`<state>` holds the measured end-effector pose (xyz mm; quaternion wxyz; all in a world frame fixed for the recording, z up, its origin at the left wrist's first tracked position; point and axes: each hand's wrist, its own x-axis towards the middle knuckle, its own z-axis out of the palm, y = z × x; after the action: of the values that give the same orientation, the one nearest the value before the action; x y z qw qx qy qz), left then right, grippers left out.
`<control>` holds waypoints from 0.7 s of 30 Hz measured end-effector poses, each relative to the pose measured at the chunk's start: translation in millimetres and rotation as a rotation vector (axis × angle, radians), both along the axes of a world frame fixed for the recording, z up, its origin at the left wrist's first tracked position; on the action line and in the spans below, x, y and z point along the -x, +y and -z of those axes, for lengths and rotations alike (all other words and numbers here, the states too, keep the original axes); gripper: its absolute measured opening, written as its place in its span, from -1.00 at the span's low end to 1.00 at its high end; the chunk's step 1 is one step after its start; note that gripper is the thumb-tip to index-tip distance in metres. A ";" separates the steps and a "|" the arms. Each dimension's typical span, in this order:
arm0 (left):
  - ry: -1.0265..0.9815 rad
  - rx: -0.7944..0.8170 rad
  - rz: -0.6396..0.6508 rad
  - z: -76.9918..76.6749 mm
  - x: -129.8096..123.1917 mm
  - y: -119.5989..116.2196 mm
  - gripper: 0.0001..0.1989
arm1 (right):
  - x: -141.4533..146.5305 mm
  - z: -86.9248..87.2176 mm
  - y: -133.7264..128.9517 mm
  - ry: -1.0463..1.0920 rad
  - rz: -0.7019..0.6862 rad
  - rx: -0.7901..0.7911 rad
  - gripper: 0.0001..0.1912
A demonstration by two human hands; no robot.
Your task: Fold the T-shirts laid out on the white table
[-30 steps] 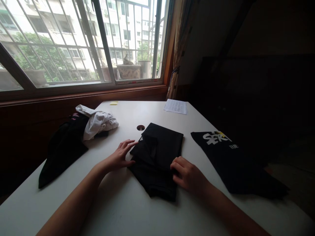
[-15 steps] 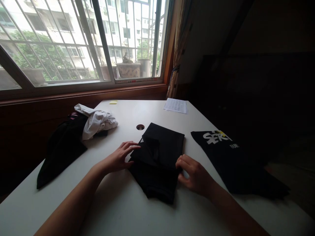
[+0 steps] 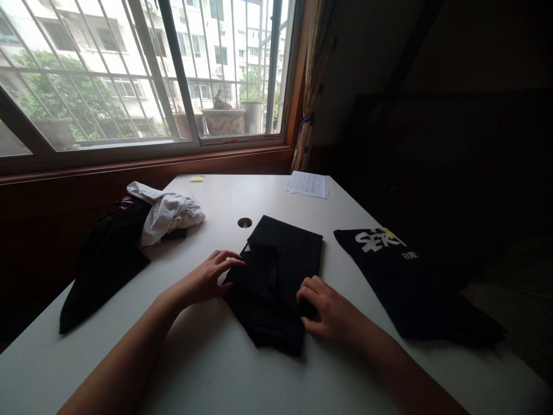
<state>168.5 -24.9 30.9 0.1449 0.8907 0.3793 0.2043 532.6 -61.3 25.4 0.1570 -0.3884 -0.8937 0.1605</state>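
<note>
A partly folded black T-shirt (image 3: 287, 245) lies in the middle of the white table (image 3: 224, 369), its narrower end towards me. My left hand (image 3: 215, 275) rests at its left edge, thumb and fingers apart, with the fingertips on the cloth. On the opposite side, my right hand (image 3: 326, 304) has its fingers curled over the right edge and closed on the fabric. A loose fold runs across the shirt between the hands. The cloth under the right fingers is hidden.
A white garment (image 3: 170, 216) lies bunched over a black garment (image 3: 106, 262) at the left. At the right, a dark printed garment (image 3: 397, 288) hangs past the table edge. Papers (image 3: 307, 184), a yellow note (image 3: 197, 178) and a cable hole (image 3: 245, 223) are farther back.
My right hand has moved slightly left and inward, bringing the right edge of the T-shirt with it. The left hand stays at the left edge.
</note>
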 end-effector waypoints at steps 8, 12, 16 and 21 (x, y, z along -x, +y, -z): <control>0.016 0.038 0.074 -14.7 -7.3 -5.6 -0.87 | -12.7 9.7 18.3 0.025 0.198 -0.207 -0.62; -0.056 0.055 0.099 -13.6 -9.3 -4.8 -0.89 | -12.8 10.4 17.7 0.066 0.147 -0.187 -0.60; -0.122 -0.165 -0.104 3.1 -12.6 2.9 -0.76 | -9.3 6.7 13.8 0.084 0.081 -0.151 -0.61; -0.126 -0.191 -0.137 29.1 -9.7 13.6 -0.26 | -6.6 3.5 11.9 0.083 0.081 -0.125 -0.64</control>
<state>178.2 -11.3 1.8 0.0688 0.8579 0.4081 0.3045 539.2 -49.4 21.9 0.2243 -0.4069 -0.8781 0.1139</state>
